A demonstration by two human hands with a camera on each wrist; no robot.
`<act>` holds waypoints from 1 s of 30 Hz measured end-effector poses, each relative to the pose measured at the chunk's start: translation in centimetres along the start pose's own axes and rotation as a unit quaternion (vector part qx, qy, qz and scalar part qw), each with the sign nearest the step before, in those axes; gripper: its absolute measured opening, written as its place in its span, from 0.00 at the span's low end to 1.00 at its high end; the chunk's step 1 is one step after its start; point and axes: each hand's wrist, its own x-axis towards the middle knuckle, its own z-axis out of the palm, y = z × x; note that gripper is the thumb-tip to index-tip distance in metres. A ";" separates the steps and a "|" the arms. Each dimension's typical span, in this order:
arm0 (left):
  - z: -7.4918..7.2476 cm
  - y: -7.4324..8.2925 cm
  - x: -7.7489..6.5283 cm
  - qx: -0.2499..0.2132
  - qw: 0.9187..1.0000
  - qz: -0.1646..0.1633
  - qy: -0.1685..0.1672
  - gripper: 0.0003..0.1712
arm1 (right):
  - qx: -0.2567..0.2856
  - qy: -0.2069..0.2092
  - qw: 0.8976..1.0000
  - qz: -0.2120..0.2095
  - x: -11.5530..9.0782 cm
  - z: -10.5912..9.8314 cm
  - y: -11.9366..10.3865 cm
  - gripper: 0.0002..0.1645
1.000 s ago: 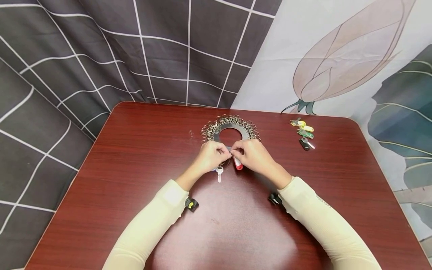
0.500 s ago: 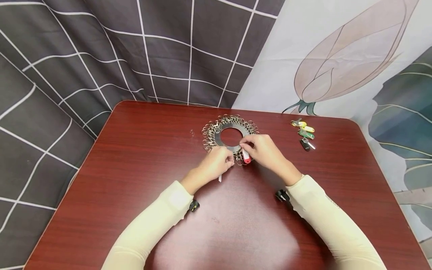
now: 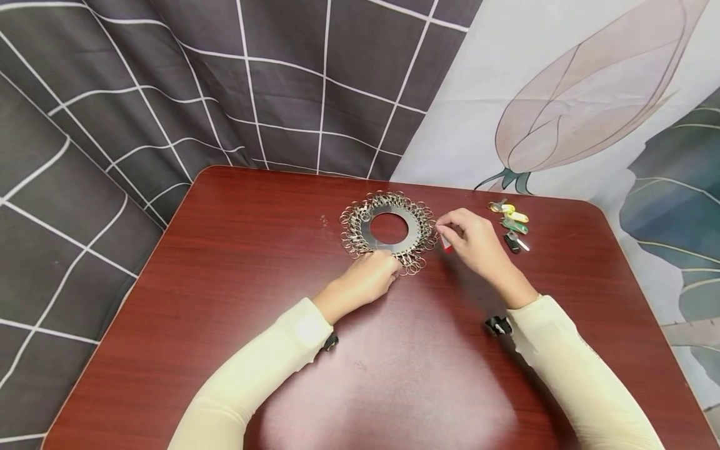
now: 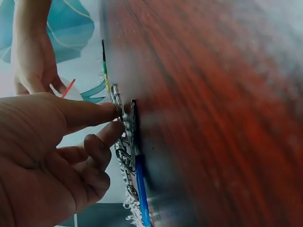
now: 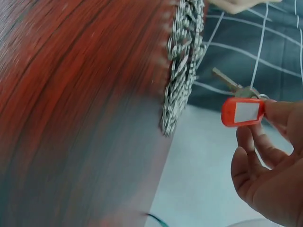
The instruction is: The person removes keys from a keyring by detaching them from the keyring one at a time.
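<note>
A flat grey ring-shaped plate (image 3: 414, 231), edged with many metal rings (image 3: 413, 267), lies on the table. At its front edge, thumb and forefinger of my left hand (image 3: 368, 275) pinch one metal ring (image 4: 117, 109). Below those fingertips, a key (image 4: 133, 123) and a blue key tag (image 4: 141, 189) show in the left wrist view. My right hand (image 3: 475, 244) is right of the plate, raised off the table. It pinches the ring end of a red key tag (image 5: 246, 112) with a white label; a key (image 5: 226, 79) hangs with it.
Further right on the brown table (image 3: 225, 281) lie several tagged keys: yellow tags (image 3: 516, 217), a green tag (image 3: 514, 226) and a black-headed key (image 3: 512, 242). A dark checked curtain (image 3: 281, 81) and a white flowered cloth (image 3: 461, 125) hang behind.
My right hand has moved right and away from the plate with the red key tag. My left hand has shifted slightly right along the plate's front edge; its key is now hidden from the head view.
</note>
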 end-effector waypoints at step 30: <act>-2.4 -2.3 -2.1 0.099 0.992 0.035 0.066 0.07 | -0.070 0.052 0.994 0.069 -3.7 -6.7 8.1 0.06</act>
